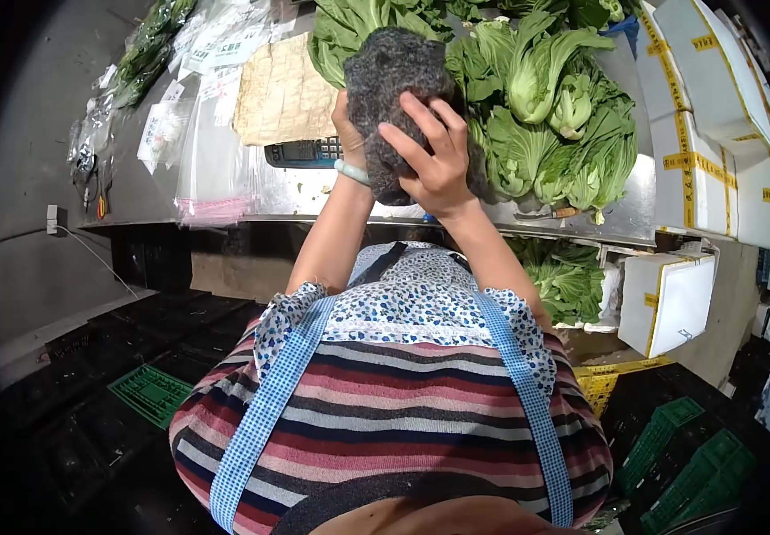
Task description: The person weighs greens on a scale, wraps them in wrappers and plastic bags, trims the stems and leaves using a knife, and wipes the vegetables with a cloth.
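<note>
A dark grey, fuzzy folded cloth (pixel 394 67) is held up over the near edge of the metal table, between my two hands. My left hand (pixel 350 134), with a pale bangle at the wrist, grips its left side; most of those fingers are hidden behind it. Across its front and right side lies my right hand (pixel 438 169), fingers bent and pressed into the fabric. Leafy green vegetables (pixel 536 89) are heaped just beyond and to the right. Left of the cloth, a tan cloth (pixel 285 94) lies above a dark keypad device (pixel 304 153).
Clear plastic bags (pixel 215 169) lie on the table's left. A small knife (pixel 550 214) rests near the front edge. White foam boxes (pixel 706 169) with yellow tape stand at the right. More greens (pixel 563 281) sit below the table, and green crates (pixel 151 395) are on the floor.
</note>
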